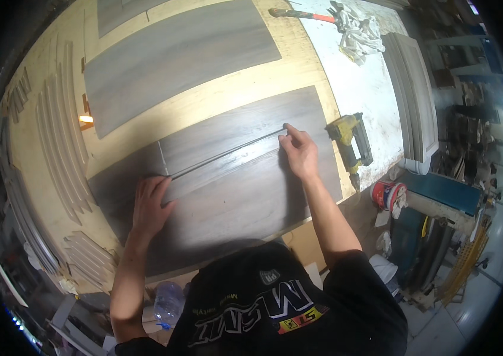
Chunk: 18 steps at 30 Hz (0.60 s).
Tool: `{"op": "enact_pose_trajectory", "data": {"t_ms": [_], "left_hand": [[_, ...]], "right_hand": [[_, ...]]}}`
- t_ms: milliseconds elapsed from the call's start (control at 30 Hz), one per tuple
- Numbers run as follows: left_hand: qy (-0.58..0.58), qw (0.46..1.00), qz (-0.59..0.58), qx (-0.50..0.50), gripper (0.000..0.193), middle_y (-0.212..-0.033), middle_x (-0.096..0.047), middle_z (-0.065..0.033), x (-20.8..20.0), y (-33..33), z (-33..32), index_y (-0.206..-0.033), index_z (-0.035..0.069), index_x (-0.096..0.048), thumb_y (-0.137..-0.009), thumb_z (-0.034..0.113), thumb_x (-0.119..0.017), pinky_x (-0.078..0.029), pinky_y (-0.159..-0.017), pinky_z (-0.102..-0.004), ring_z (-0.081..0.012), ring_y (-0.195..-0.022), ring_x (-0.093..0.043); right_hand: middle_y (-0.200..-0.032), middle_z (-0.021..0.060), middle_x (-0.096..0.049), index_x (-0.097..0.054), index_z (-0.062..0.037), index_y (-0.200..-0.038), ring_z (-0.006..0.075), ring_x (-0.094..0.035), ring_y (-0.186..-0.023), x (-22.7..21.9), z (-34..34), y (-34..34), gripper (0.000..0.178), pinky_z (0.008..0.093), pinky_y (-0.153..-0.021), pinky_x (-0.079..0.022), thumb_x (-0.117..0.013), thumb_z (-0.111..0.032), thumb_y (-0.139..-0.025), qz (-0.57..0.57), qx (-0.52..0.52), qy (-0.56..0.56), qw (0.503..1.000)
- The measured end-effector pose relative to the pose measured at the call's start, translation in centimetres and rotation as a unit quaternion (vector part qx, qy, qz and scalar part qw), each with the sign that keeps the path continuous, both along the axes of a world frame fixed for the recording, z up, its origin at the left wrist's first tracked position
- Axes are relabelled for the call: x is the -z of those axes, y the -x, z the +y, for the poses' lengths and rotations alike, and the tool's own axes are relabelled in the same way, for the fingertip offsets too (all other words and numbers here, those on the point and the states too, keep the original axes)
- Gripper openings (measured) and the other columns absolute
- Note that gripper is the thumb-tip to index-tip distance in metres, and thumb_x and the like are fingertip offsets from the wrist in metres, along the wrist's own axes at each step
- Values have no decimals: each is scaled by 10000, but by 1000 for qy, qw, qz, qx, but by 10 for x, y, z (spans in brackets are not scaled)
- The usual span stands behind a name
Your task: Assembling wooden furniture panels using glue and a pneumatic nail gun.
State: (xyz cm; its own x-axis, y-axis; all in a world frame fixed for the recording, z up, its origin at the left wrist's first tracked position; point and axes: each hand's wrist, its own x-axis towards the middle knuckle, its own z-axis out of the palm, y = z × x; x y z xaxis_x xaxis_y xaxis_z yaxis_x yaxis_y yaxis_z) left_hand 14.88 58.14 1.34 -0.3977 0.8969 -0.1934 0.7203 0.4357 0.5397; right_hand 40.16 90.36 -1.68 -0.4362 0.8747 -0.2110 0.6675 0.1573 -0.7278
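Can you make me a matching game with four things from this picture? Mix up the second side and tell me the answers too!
Things:
1. thin strip
2. nail gun
3. bucket
4. right hand

Clues:
A. mostly red, lower than the table
B. fingers at the right end of a thin strip
C. stretching across the grey panel, with a hand at each end
D. yellow and black, lying to the right of the grey panel

Right pairs: 1-C, 2-D, 3-A, 4-B
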Motion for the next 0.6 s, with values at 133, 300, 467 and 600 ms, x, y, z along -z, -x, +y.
{"op": "enact_pose_trajectory", "data": {"t_ms": [133, 300, 467, 600], "left_hand": [[-9, 1000, 10, 0, 622, -1271, -578, -96, 7, 0, -2, -1335, 65, -616, -754, 141, -823, -423, -1085, -454, -326, -1206, -534], [15, 1000, 16, -20, 590, -1279, -579, -103, 8, 0, 2, -1347, 73, -611, -793, 159, -794, -434, -1067, -453, -325, -1199, -542], [50, 998, 15, -26, 549, -1257, -579, -105, 3, 1, 9, -1333, 80, -604, -816, 154, -775, -441, -1048, -448, -334, -1180, -550], [77, 997, 9, -23, 537, -1235, -577, -103, 0, 4, 14, -1312, 80, -605, -811, 151, -782, -441, -1047, -451, -326, -1169, -555]], "right_hand": [[-947, 92, -682, -718, -34, -1259, 209, -654, -899, 2, 3, 1, 398, 320, -860, -506, -774, -205, -904, 13, 15, 21, 1000], [-929, 89, -671, -721, -27, -1253, 195, -641, -865, 10, 7, -2, 397, 314, -837, -506, -780, -200, -901, 24, 13, 35, 999], [-918, 41, -646, -719, -13, -1256, 136, -608, -889, 11, 10, -6, 385, 284, -852, -493, -780, -173, -911, 46, 15, 71, 996], [-915, 31, -636, -720, -16, -1256, 122, -592, -874, 10, 13, -6, 382, 272, -851, -494, -785, -157, -906, 43, 25, 100, 994]]}}
